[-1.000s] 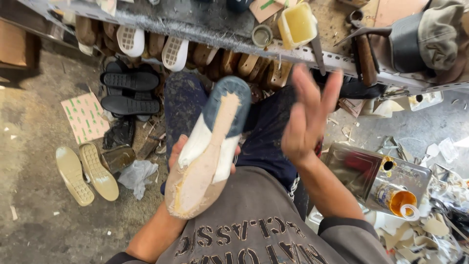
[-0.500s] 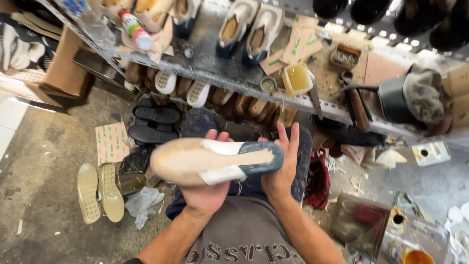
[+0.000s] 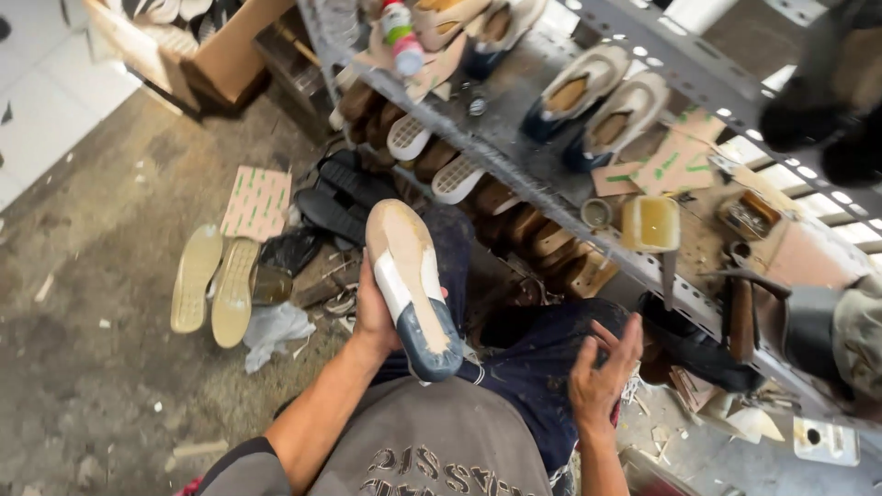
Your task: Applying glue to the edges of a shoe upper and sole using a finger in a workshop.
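A shoe (image 3: 411, 289) is held up in front of the seated person, sole side facing the camera. The sole is tan and unfinished, the upper is white at the middle and dark blue at the heel end, which points down toward the person's lap. The left hand (image 3: 375, 312) is closed around the shoe from behind and beneath, fingers wrapped on its far side at about mid-length. The right hand (image 3: 602, 372) is open and holds nothing, fingers spread, hovering over the right knee well apart from the shoe.

The shoe looks light and fairly stiff, likely stretched over a form, so one hand carries it easily. The bare sole may be tacky or dusty; the waist, where the left hand grips, seems the safest place to hold, keeping fingers off the sole face.

Just beyond the shoe is a grey metal shelf (image 3: 514, 161) running diagonally. On it stand a pair of similar blue and cream shoes (image 3: 597, 106), a small yellow pot (image 3: 650, 223) and card scraps (image 3: 675, 165). Under the shelf, wooden forms and white soles are crowded together. On the concrete floor (image 3: 101, 386) to the left lie two pale soles (image 3: 213, 285) side by side, black sandals (image 3: 344, 197) and a sheet of patterned card (image 3: 257, 202).
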